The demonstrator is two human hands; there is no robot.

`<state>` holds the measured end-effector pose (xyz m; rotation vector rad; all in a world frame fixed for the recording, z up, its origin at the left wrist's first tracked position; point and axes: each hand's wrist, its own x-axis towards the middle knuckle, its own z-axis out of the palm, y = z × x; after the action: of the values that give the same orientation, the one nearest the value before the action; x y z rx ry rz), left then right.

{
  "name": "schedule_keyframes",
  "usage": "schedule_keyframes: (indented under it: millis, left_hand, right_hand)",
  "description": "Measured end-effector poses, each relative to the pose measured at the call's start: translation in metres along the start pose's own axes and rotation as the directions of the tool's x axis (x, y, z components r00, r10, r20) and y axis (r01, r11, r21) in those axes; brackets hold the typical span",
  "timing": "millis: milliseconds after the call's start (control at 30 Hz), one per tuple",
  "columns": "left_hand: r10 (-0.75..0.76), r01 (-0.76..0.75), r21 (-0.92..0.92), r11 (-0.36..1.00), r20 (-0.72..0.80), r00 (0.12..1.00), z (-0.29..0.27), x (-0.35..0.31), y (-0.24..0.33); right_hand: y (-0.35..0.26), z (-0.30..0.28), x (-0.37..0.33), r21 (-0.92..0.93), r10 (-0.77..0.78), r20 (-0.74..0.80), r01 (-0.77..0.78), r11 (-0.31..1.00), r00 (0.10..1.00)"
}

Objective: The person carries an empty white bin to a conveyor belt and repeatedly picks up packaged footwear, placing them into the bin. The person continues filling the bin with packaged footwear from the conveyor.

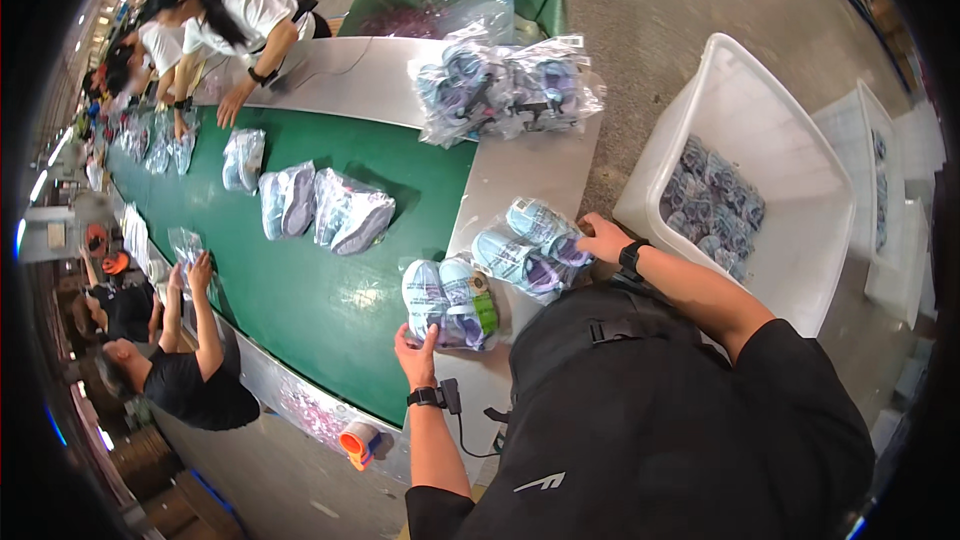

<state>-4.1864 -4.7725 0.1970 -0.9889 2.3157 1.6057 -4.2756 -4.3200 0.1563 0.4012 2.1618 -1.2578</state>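
At the end of the green belt, my left hand (418,350) grips the lower left edge of a clear bag holding a pair of light blue and purple shoes (424,292). A green label shows on the right side of that bag. Just beyond it to the right, a second bagged pair of shoes (512,258) rests tilted on the grey table end. My right hand (605,242) pinches the right edge of this second bag. The two bags lie close together, and the fingers beneath their edges are partly hidden.
More bagged shoes (352,212) lie along the green conveyor belt (350,340). A heap of bagged shoes (500,90) sits at the far table corner. On the right, a white tub (790,190) holds many bagged shoes. An orange tape roll (355,442) hangs near the edge. Co-workers (190,370) flank the belt.
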Motion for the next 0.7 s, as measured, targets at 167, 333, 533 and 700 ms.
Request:
schedule_keyframes:
  millis: [167, 333, 533, 700]
  left_hand:
    - [-0.093, 0.168, -0.306, 0.937, 0.245, 0.965, 0.046, -0.016, 0.020]
    - [-0.386, 0.540, -0.282, 0.793, 0.454, 0.803, 0.073, -0.019, 0.062]
    - [-0.312, 0.551, -0.230, 0.803, 0.625, 0.716, 0.119, -0.040, 0.111]
    - [-0.231, 0.344, -0.090, 0.935, 0.583, 0.779, 0.179, -0.068, 0.142]
  right_hand:
    - [0.005, 0.002, -0.002, 0.281, 0.016, 0.159, -0.061, 0.958, 0.987]
    - [-0.002, -0.018, -0.001, 0.585, -0.026, 0.198, -0.097, 0.805, 0.980]
    - [0.024, -0.078, -0.042, 0.761, 0.061, 0.222, -0.212, 0.613, 0.973]
    - [0.096, -0.122, -0.091, 0.769, 0.105, -0.007, -0.062, 0.636, 0.994]
